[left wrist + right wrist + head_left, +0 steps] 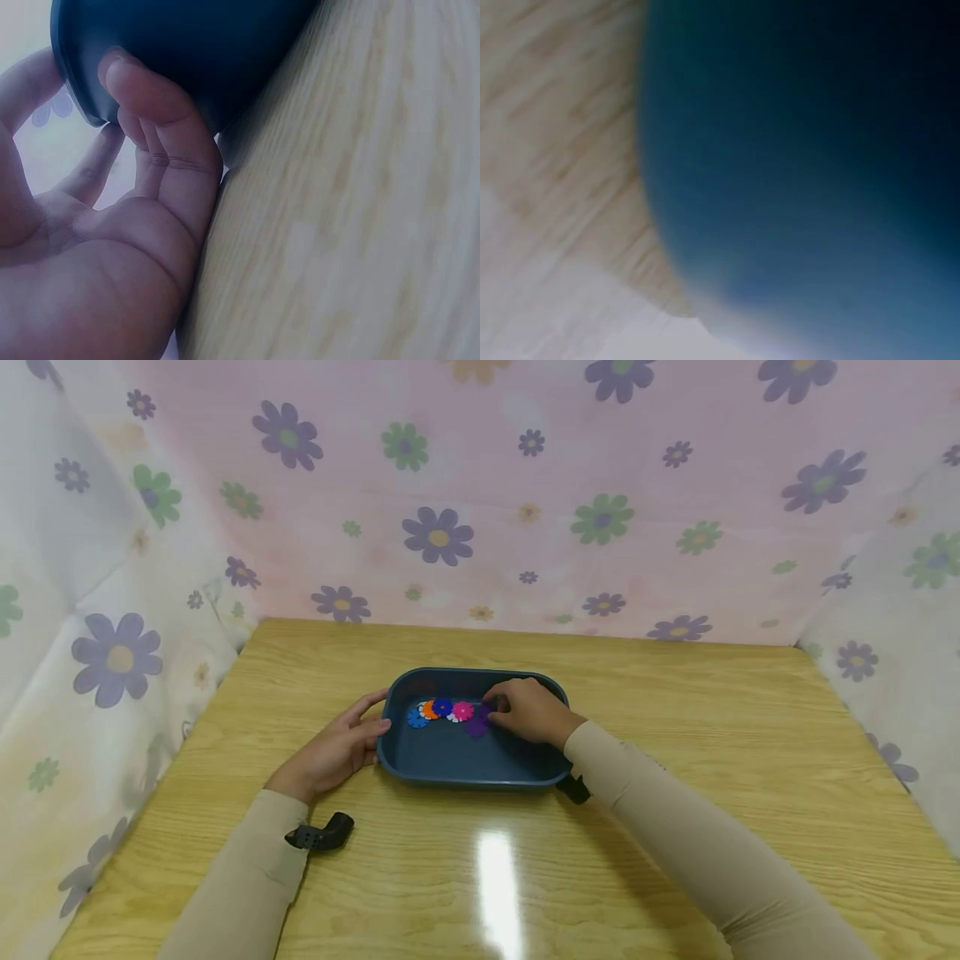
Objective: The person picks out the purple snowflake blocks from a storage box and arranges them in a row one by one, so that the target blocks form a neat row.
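Note:
In the head view, a dark blue plastic bin (472,768) holds a row of notched plastic discs. The row runs from a light blue disc (417,718) through an orange disc (430,710), a dark blue disc (442,707) and a pink disc (462,711) to a purple disc (476,727); white edges show between some. My right hand (525,710) reaches over the right side and pinches a purple disc at the row's right end. My left hand (341,747) holds the bin's left end, thumb at the rim, fingers (150,94) bent against the outer wall.
The bin stands on a wood-grain table (712,718). Flower-printed cloth (525,485) hangs behind and at both sides. A black wrist strap (322,833) sits on the left sleeve. The right wrist view shows mostly the blurred bin wall (780,187).

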Tool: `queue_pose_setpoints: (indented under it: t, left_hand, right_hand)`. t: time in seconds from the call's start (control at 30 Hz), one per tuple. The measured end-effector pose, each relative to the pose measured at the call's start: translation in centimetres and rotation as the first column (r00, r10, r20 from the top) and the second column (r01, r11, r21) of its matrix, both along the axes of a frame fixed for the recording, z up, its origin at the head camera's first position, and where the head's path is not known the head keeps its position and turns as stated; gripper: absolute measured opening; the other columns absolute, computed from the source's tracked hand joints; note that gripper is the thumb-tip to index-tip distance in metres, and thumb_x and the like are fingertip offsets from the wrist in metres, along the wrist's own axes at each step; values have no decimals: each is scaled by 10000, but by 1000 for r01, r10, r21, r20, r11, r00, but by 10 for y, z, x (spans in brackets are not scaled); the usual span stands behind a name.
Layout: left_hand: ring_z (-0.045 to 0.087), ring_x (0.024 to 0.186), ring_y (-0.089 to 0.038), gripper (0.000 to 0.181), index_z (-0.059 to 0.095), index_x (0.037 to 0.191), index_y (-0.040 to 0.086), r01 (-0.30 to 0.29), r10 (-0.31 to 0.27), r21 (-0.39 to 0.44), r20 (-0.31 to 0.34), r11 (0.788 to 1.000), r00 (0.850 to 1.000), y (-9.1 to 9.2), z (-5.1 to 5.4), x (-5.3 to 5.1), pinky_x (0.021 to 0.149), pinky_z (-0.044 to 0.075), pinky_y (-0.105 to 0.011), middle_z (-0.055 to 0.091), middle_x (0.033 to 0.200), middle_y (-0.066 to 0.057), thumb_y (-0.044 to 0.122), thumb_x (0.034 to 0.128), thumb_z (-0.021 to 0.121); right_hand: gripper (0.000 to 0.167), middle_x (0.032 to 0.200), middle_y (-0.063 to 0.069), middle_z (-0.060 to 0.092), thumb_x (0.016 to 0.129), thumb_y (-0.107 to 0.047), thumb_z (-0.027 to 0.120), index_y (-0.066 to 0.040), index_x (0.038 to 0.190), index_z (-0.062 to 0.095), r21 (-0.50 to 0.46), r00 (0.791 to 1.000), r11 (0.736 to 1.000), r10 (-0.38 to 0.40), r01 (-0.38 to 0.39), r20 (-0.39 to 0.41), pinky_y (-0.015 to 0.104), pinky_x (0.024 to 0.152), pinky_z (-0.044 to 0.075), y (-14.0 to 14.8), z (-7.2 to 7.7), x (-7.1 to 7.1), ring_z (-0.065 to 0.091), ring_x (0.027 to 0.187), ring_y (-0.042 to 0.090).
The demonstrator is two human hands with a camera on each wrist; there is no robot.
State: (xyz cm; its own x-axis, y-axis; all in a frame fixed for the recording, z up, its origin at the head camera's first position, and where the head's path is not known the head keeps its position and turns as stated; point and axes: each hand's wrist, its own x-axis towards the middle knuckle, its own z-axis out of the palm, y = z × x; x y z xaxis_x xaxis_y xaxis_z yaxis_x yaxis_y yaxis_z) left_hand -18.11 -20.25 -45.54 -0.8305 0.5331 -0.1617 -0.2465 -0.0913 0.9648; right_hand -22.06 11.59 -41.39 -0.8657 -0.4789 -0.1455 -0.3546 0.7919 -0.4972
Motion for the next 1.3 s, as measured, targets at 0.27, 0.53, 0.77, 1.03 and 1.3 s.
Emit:
queue_pose_setpoints:
  t: [0.27,0.53,0.77,1.03,1.3]
  left_hand:
    - [675,889,-95,615,146,1592,202,10,-10,6,23,1000,1000,2,-2,0,717,507,-245,625,1237,-32,187,1072,475]
    - [660,892,-100,615,160,1594,219,13,-13,-18,10,1000,1000,5,-5,-2,720,494,-249,600,1283,-76,212,1071,484]
    - [635,843,-101,612,158,1594,214,-7,7,-47,1,999,1000,5,0,0,693,476,-252,595,1184,-56,212,1072,478]
    - [633,831,-96,608,146,1597,209,6,-6,-29,9,1000,1000,3,4,0,687,480,-252,601,1168,-47,203,1078,463]
    - [642,846,-90,618,146,1596,211,6,-6,-25,6,1000,1000,1,5,0,687,484,-245,611,1162,-34,207,1073,475]
  right_hand:
    - [324,807,6,684,970,-195,672,-59,1264,671,28,1000,1000,6,-6,13,272,670,504,1,-4,4,577,649,101]
    - [301,781,8,683,981,-232,657,-67,1229,704,65,997,997,41,-37,-67,260,604,465,3,-4,6,560,616,97]
    - [262,1020,46,706,1017,-255,601,-89,1145,758,135,959,986,131,-99,-251,347,786,549,2,-6,5,631,896,167]
    - [197,924,60,720,1023,-167,570,-78,1044,745,159,945,986,95,-47,-313,363,749,565,-2,-1,6,650,792,178]
    - [162,869,27,710,1006,-181,584,-90,1012,719,97,907,995,29,13,-420,306,641,526,1,12,12,562,659,112]
